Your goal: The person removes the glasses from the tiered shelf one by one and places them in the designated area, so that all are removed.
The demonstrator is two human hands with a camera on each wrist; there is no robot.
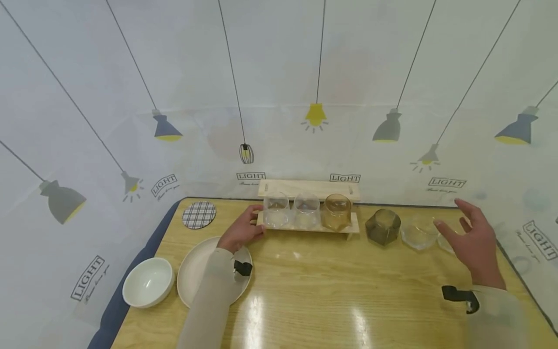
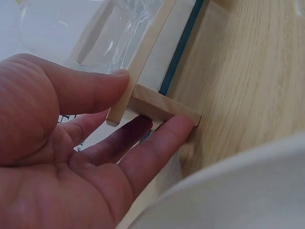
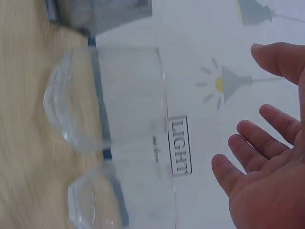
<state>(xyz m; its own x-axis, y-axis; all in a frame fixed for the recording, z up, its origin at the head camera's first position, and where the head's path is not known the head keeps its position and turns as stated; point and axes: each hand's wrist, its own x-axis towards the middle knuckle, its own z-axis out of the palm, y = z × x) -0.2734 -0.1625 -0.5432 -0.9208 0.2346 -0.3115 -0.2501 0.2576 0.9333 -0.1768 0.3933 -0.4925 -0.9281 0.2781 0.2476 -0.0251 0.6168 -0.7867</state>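
Note:
A small two-tier wooden rack (image 1: 355, 224) stands against the back wall. On its lower tier sit two clear glasses (image 1: 276, 213) and an amber glass (image 1: 337, 213). My left hand (image 1: 242, 230) grips the rack's left end. In the left wrist view, the thumb presses on the shelf board (image 2: 143, 57) while fingers touch the wooden leg (image 2: 164, 107). Over on the right, my right hand (image 1: 472, 242) holds nothing, its fingers spread near two clear glasses (image 1: 418, 235). Beside those stands a grey glass (image 1: 382, 228). The hand partly hides the rightmost glass.
At the left, a large plate (image 1: 192, 271) lies partly under my left forearm, next to a white bowl (image 1: 148, 283). A round checked coaster (image 1: 199, 214) lies at the back left corner. The wall sheet (image 1: 279, 63) rises behind the wooden table (image 1: 322, 291).

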